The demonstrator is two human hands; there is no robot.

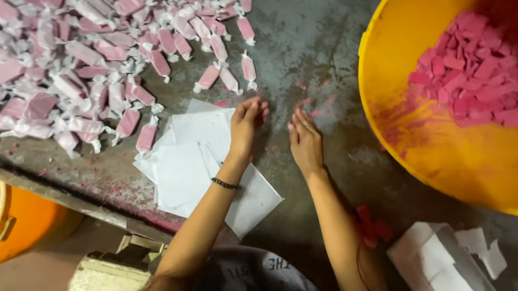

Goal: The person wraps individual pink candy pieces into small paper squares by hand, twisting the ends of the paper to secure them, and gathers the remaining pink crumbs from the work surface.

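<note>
White paper sheets [193,162] lie in a loose stack on the grey counter [319,44], just in front of the person. The left hand [246,125] rests over the far right corner of this stack, fingers curled lightly together with the tips near the counter; whether anything small is pinched between them cannot be told. A dark beaded bracelet [224,183] circles that wrist. The right hand [305,142] lies just beside the stack on the bare counter, flat and open, fingers stretched forward and close together, holding nothing. The two hands are near each other but apart.

Pink crumbs and smears [320,105] mark the counter just beyond the fingertips. Farther off, to the left, a big heap of wrapped pink sweets [77,61] with twisted white ends spreads across the counter, and a few strays [230,74] lie near the stack's far edge. To the right stands a large yellow tub [429,146], its inner wall streaked with pink, holding unwrapped pink blocks [470,76]. A couple of red pieces [371,223] sit by the right forearm, and a second pile of white paper [443,260] lies at the near right. An orange bucket [21,226] with more pink pieces stands below the counter's edge at the left.
</note>
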